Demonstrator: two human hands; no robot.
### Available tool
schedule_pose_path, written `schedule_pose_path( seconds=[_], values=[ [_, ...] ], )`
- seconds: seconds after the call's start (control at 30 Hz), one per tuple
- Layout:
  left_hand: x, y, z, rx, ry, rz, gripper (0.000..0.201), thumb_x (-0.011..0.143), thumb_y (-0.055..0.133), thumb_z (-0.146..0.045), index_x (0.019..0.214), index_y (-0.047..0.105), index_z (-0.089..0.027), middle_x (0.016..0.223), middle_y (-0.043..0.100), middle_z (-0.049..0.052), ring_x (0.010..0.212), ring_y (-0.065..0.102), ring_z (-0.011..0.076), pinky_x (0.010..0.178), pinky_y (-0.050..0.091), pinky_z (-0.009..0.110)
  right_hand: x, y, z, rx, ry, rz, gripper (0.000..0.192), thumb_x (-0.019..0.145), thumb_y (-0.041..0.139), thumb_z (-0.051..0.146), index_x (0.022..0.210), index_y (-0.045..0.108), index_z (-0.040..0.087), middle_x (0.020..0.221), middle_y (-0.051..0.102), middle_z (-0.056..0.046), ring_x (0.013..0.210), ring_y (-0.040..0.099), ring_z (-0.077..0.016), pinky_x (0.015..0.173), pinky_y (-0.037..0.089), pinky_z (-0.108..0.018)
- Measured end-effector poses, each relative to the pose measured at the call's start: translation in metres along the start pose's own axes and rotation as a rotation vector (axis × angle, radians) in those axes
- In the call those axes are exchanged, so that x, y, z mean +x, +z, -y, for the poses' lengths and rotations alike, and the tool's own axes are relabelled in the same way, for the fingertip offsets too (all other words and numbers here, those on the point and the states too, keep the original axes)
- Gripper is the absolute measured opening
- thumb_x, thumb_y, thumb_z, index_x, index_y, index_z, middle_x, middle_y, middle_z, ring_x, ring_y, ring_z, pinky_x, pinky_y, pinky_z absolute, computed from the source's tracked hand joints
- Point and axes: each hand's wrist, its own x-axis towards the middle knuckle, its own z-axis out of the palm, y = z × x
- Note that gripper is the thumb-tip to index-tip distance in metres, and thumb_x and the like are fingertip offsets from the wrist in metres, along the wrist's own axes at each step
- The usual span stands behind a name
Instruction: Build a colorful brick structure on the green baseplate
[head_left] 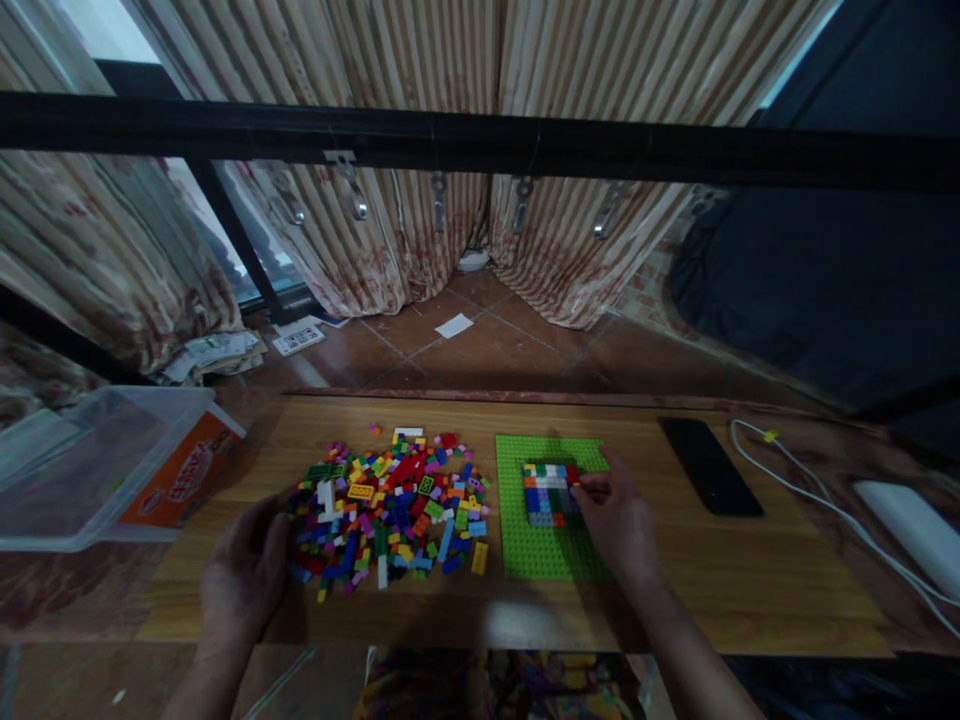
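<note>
A pile of small coloured bricks [390, 505] lies on the wooden table [750, 570], left of centre. To its right sits a green baseplate [544, 550] with a patch of mixed-colour bricks [549, 492] pressed onto it. My right hand [619, 515] rests on the plate's right side, fingertips pinched at the right edge of that patch; whether a brick is between them cannot be made out. My left hand [244, 575] lies palm down at the left edge of the pile, fingers touching the outermost bricks.
A clear plastic bin [90, 465] with an orange label stands off the table's left end. A black phone [710, 465] lies right of the baseplate, and a white cable [817, 500] runs to a white device [911, 525] at the far right. Curtains hang beyond.
</note>
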Motion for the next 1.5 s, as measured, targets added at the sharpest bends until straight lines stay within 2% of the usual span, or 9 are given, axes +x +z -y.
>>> schedule_pose_path(
  seconds=[0.3,0.57,0.7,0.83,1.07,1.33,1.5],
  values=[
    [0.000,0.000,0.001,0.024,-0.011,0.011,0.043,0.083,0.045,-0.050,0.111,0.060,-0.021,0.110,0.066,0.008,0.102,0.062,0.0269,0.091,0.051,0.040,-0.001,-0.002,-0.019,0.174,0.100,0.013,0.068,0.069,0.071,0.043,0.127,0.052,0.014,0.089,0.070,-0.009,0.079,0.069,-0.0230,0.073,0.057,-0.039],
    [-0.001,0.000,0.000,0.035,0.001,-0.001,0.043,0.083,0.045,-0.049,0.111,0.061,-0.021,0.106,0.066,0.008,0.099,0.063,0.0259,0.089,0.052,0.038,0.004,-0.007,-0.016,0.360,0.295,0.041,0.047,0.066,0.071,0.051,0.096,0.070,0.015,0.079,0.074,-0.009,0.067,0.068,-0.0227,0.060,0.056,-0.035],
    [0.000,0.002,0.002,0.026,0.021,-0.020,0.042,0.082,0.046,-0.048,0.110,0.061,-0.021,0.104,0.067,0.007,0.098,0.063,0.0251,0.089,0.051,0.037,0.009,-0.008,-0.017,0.285,0.291,0.111,0.039,0.063,0.073,0.049,0.086,0.074,0.017,0.077,0.074,-0.007,0.066,0.067,-0.0222,0.056,0.052,-0.032],
    [0.000,0.003,0.004,0.024,0.028,-0.015,0.043,0.083,0.045,-0.048,0.110,0.061,-0.019,0.105,0.067,0.009,0.099,0.064,0.0262,0.089,0.052,0.038,0.012,-0.009,-0.017,0.180,0.279,0.123,0.036,0.061,0.072,0.048,0.081,0.076,0.018,0.074,0.074,-0.006,0.065,0.065,-0.0209,0.057,0.049,-0.031],
    [0.001,0.003,0.004,0.024,0.002,-0.009,0.043,0.082,0.047,-0.047,0.112,0.062,-0.019,0.109,0.067,0.010,0.101,0.064,0.0273,0.091,0.051,0.040,0.015,-0.014,-0.005,0.112,0.352,0.148,0.036,0.060,0.071,0.047,0.074,0.077,0.015,0.054,0.066,-0.003,0.044,0.053,-0.0143,0.045,0.039,-0.027],
    [0.000,0.006,0.007,0.015,0.010,-0.031,0.043,0.081,0.049,-0.047,0.112,0.062,-0.020,0.109,0.067,0.009,0.101,0.064,0.0270,0.092,0.052,0.041,0.019,-0.014,-0.008,0.122,0.379,0.170,0.030,0.059,0.072,0.043,0.068,0.075,0.014,0.049,0.064,-0.003,0.041,0.053,-0.0129,0.041,0.039,-0.025],
    [0.001,0.006,0.009,0.028,0.006,-0.021,0.045,0.082,0.048,-0.048,0.113,0.062,-0.018,0.110,0.067,0.011,0.102,0.063,0.0278,0.091,0.052,0.041,0.020,-0.010,-0.011,0.157,0.386,0.152,0.022,0.058,0.074,0.037,0.063,0.074,0.015,0.049,0.065,-0.003,0.043,0.056,-0.0139,0.042,0.043,-0.024]
  ],
)
